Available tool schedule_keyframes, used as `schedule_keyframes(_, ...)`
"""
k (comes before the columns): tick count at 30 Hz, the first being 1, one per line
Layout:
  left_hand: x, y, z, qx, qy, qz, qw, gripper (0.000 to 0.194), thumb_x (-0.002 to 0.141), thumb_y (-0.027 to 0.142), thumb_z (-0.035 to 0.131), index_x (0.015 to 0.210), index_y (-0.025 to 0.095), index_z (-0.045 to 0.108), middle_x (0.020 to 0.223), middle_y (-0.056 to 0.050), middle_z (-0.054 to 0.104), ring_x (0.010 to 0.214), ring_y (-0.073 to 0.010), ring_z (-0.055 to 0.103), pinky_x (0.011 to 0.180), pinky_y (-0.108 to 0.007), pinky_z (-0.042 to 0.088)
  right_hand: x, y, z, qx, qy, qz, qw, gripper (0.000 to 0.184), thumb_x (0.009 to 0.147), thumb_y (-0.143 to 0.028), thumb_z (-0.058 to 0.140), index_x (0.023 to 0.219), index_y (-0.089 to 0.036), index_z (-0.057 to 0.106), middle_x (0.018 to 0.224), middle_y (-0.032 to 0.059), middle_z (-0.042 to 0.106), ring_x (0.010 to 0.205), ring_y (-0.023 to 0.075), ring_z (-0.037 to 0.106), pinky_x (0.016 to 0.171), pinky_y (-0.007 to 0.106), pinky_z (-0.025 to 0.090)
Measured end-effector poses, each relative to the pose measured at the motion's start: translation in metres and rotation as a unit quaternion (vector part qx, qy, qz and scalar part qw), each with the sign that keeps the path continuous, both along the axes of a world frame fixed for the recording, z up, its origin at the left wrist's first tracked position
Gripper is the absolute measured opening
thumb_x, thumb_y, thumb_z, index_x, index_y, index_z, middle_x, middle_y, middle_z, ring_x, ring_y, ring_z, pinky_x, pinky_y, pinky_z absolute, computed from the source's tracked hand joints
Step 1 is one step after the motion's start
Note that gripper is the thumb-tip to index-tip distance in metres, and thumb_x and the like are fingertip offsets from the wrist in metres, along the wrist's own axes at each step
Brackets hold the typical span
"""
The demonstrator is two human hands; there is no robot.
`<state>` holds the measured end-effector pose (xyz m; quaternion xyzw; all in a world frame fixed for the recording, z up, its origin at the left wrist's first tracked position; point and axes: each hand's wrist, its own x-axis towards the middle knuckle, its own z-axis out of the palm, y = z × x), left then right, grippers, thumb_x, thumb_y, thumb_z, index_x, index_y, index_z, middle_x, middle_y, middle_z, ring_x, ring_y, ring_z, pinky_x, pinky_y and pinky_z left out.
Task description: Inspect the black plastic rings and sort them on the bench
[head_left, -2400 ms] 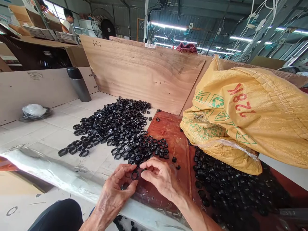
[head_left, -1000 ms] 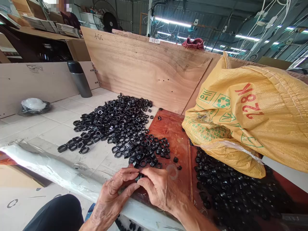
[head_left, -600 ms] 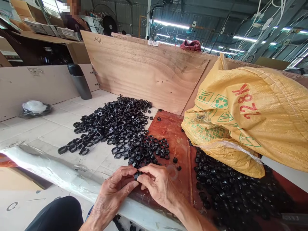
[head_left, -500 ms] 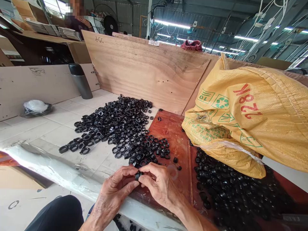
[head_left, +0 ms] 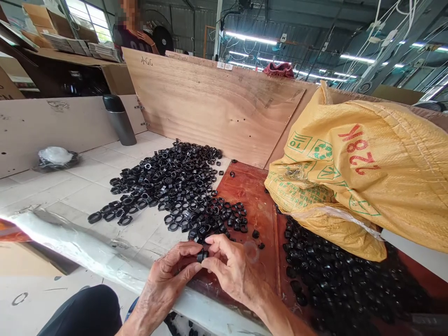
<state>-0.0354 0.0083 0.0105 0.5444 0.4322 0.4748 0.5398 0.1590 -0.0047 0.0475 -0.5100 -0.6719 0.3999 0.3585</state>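
A small black plastic ring (head_left: 201, 256) sits between my two hands at the front edge of the red-brown board. My left hand (head_left: 171, 273) pinches it from the left between thumb and fingers. On its right side, my right hand (head_left: 229, 268) has its thumb at the ring and its index finger lifted a little above it; whether it bears any of the ring's weight I cannot tell. A heap of similar black rings (head_left: 175, 177) spreads just beyond my hands, over the white tabletop and the board's left part.
Right of the board's ridge lies another mass of small black parts (head_left: 325, 270), partly under a yellow woven sack (head_left: 350, 172). A dark flask (head_left: 119, 120) and a plastic-wrapped bundle (head_left: 56, 157) stand at left. Plywood (head_left: 217, 102) walls the back; a person (head_left: 131, 30) is behind it.
Earlier a ring showed flat between my hands; it is now on edge in my left fingers. My right index finger has just lifted from it. The person behind has moved right.
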Motion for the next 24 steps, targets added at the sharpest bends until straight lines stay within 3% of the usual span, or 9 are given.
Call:
schedule_keyframes(4, 0.005, -0.004, 0.004, 0.028, -0.003, 0.013, 1.000, 0.024, 0.080, 0.045, 0.081, 0.097, 0.028, 0.079, 0.109, -0.003, 0.077, 0.095, -0.0234, 0.077, 0.084, -0.029, 0.065, -0.002, -0.002, 0.000, -0.026, 0.026, -0.003, 0.999, 0.027, 0.096, -0.027, 0.061, 0.123, -0.026, 0.057, 0.092, -0.0005, 0.069, 0.066, 0.0126, 0.066, 0.061, 0.021, 0.051)
schedule_keyframes(9, 0.012, -0.008, 0.004, -0.001, -0.027, 0.044, 0.999, 0.030, 0.076, 0.049, 0.083, 0.097, 0.028, 0.078, 0.108, -0.002, 0.075, 0.089, -0.0232, 0.077, 0.080, -0.030, 0.066, -0.004, -0.002, 0.002, -0.067, 0.054, -0.009, 0.996, 0.009, 0.095, -0.030, 0.064, 0.101, -0.023, 0.063, 0.071, -0.0027, 0.066, 0.063, 0.0138, 0.065, 0.058, 0.020, 0.047)
schedule_keyframes(16, 0.007, -0.005, 0.001, 0.023, -0.024, 0.047, 0.998, 0.022, 0.077, 0.042, 0.084, 0.092, 0.027, 0.080, 0.104, -0.003, 0.076, 0.104, -0.0239, 0.072, 0.090, -0.029, 0.062, -0.006, 0.000, -0.003, -0.120, 0.090, -0.015, 0.989, 0.012, 0.097, -0.032, 0.062, 0.096, -0.021, 0.066, 0.060, -0.0040, 0.064, 0.054, 0.0134, 0.063, 0.054, 0.021, 0.045)
schedule_keyframes(19, 0.003, -0.003, 0.002, -0.011, -0.003, 0.045, 0.999, 0.022, 0.077, 0.043, 0.084, 0.091, 0.027, 0.081, 0.105, -0.003, 0.078, 0.104, -0.0231, 0.072, 0.092, -0.026, 0.059, -0.004, 0.001, -0.002, -0.056, 0.057, -0.006, 0.997, 0.009, 0.095, -0.024, 0.063, 0.100, -0.021, 0.070, 0.074, -0.0006, 0.069, 0.065, 0.0146, 0.067, 0.060, 0.022, 0.050)
schedule_keyframes(24, -0.004, 0.002, 0.011, -0.104, 0.000, -0.014, 0.994, 0.030, 0.078, 0.046, 0.083, 0.099, 0.025, 0.079, 0.100, -0.002, 0.080, 0.090, -0.0198, 0.074, 0.082, -0.022, 0.060, -0.001, 0.004, -0.007, 0.129, 0.035, 0.046, 0.990, 0.034, 0.091, -0.005, 0.058, 0.115, -0.024, 0.073, 0.109, 0.0053, 0.068, 0.101, 0.0173, 0.066, 0.090, 0.027, 0.052)
